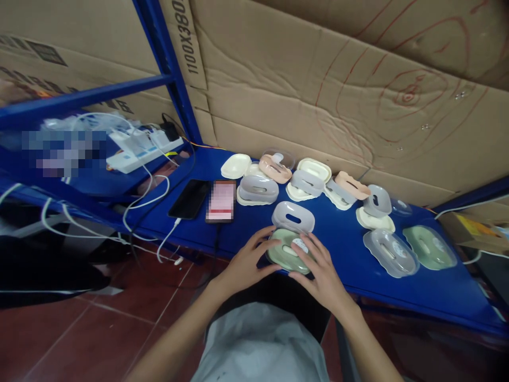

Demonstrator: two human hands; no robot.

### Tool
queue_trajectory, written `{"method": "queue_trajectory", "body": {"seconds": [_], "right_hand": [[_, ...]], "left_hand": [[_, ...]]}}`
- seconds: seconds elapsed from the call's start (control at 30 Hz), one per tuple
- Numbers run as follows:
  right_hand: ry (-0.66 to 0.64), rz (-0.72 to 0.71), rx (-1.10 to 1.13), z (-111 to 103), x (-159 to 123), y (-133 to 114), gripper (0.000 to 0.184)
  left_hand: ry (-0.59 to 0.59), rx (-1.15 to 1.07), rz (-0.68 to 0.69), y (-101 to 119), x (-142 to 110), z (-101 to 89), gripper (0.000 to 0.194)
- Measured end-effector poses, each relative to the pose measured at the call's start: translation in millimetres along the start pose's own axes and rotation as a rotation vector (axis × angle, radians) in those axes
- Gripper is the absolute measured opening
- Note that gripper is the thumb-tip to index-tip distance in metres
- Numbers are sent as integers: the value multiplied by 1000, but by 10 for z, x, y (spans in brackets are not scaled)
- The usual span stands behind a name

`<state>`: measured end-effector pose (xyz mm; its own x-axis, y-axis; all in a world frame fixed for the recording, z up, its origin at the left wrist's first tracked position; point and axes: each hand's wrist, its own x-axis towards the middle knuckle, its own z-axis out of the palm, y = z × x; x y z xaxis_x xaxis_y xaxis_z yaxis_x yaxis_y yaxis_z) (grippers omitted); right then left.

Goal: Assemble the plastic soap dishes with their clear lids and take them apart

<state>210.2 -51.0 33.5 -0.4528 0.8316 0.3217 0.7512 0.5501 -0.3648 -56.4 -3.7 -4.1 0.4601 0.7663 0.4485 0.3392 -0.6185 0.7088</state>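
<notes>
Green, the dish (280,258) is sitting at the near edge of the blue table (342,233), left hand (247,259) and right hand (323,270) clasping it from opposite sides. They're apparently steadying or pressing it; the next move is probably calling for even 2-handed pressure.

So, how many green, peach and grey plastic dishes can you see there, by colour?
Green dishes: 2, one of them between the left hand and the right hand
Peach dishes: 2
Grey dishes: 6
Total: 10 visible
</notes>
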Motion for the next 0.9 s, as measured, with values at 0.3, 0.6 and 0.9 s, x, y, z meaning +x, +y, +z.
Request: {"method": "queue_trajectory", "body": {"seconds": [0.3,0.6,0.9], "right_hand": [[-83,-115,-4,-71,64,122,63],[-118,-116,-18,-144,75,278,63],[-108,-221,-94,-147,42,305,70]], "left_hand": [[-34,89,-9,-4,17,-5,68],[-29,110,-16,-3,33,24,71],[-16,43,-43,-17,30,8,57]]}}
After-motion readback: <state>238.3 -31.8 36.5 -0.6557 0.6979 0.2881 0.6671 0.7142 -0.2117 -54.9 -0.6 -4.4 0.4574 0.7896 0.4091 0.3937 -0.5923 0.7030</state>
